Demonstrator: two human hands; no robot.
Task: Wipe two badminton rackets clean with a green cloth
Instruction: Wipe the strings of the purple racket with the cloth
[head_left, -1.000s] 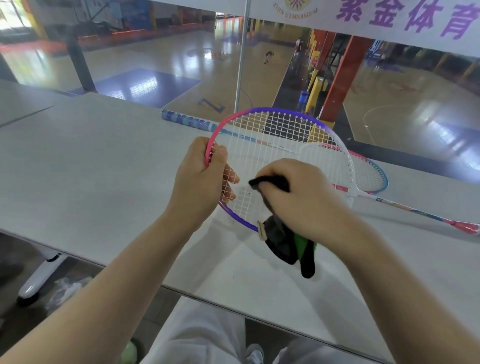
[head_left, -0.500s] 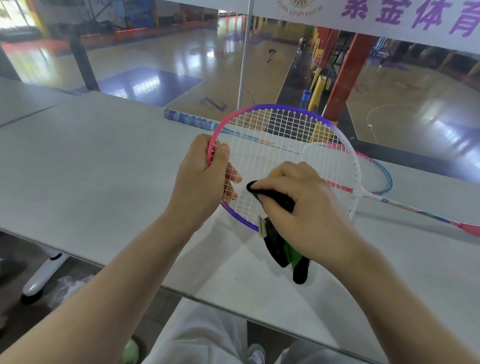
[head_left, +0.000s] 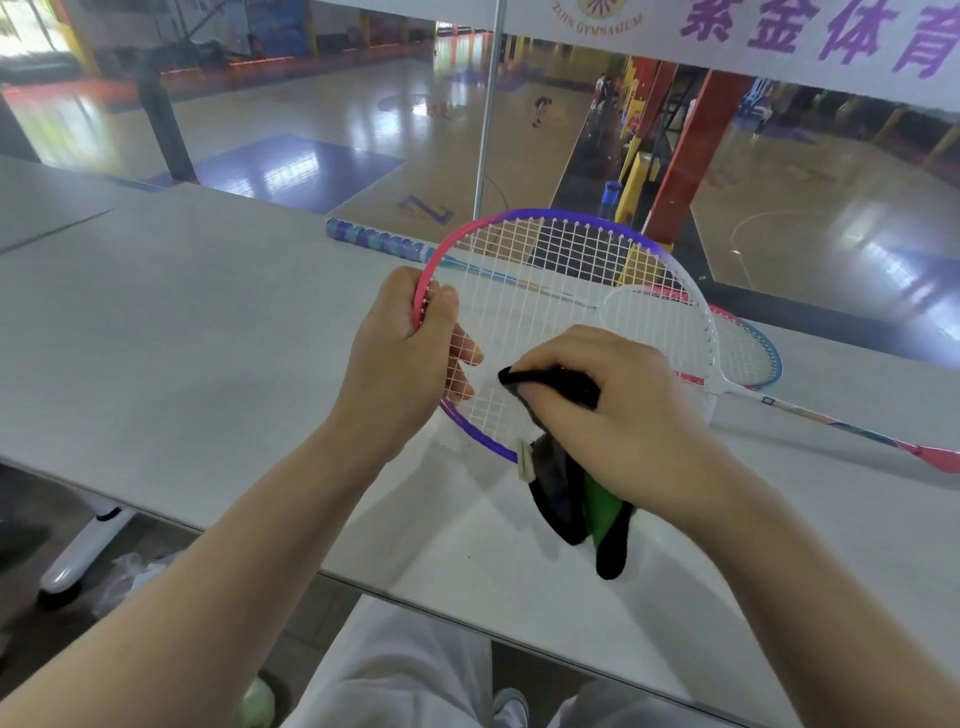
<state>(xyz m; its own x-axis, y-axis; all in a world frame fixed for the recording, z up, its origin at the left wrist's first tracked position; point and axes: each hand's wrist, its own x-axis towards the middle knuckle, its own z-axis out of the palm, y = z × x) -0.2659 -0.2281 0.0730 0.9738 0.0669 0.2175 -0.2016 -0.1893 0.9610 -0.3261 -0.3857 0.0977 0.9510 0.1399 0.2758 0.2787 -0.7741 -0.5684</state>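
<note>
My left hand (head_left: 402, 364) grips the pink stretch of the frame of a pink, purple and white racket (head_left: 561, 270), holding its head tilted above the table. My right hand (head_left: 613, 410) holds a dark cloth with a green side (head_left: 582, 499) and presses it on the lower strings near the purple rim; the cloth's loose end hangs below the hand. That racket's shaft runs right to a pink handle (head_left: 940, 460) resting on the table. A second racket (head_left: 753, 358) with a blue and pink rim lies flat behind, its blue-wrapped handle (head_left: 374, 240) pointing left.
The grey table (head_left: 182, 338) runs along a glass barrier over a gym court; its near edge crosses just above my lap. A thin metal post (head_left: 488, 114) rises behind the rackets. A white table foot (head_left: 83, 551) and a plastic bag lie on the floor at lower left.
My right hand with the cloth has slid a little down and left across the strings toward the purple rim. My left hand keeps its grip on the frame.
</note>
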